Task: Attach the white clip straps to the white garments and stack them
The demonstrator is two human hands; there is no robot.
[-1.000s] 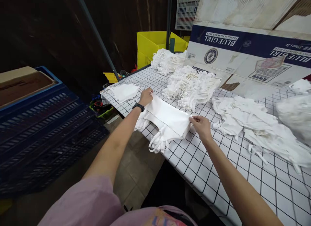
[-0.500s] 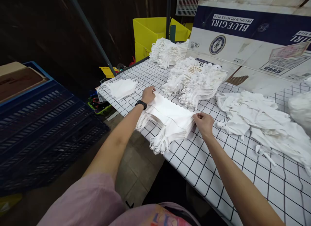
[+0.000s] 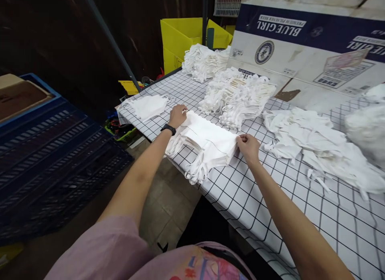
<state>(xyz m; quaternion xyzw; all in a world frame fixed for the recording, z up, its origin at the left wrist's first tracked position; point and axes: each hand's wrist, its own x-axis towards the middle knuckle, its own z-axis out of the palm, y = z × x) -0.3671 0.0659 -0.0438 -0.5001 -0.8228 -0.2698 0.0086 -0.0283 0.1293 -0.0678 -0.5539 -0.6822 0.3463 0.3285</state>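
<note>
A stack of white cloth face masks [image 3: 207,137] with ear loops lies near the table's front edge, its loops hanging toward me. My left hand [image 3: 178,115], wearing a dark wristband, is closed at the far left end of the top mask. At the opposite end, my right hand [image 3: 249,147] pinches the mask's right edge between thumb and fingers. Between the two hands the top mask is spread flat over the pile. Left of my left hand lies a small separate group of masks [image 3: 150,106].
Bundled masks [image 3: 237,95] stand behind the stack, with another bundle [image 3: 204,61] farther back. A loose mask heap [image 3: 315,139] covers the right side. A printed carton [image 3: 294,43] and a yellow bin [image 3: 180,37] rise behind the table. Blue crates [image 3: 60,151] stand at left.
The view has shifted slightly, so everything sits a little farther left in the picture. Both hands keep their places at the two ends of the top mask.
</note>
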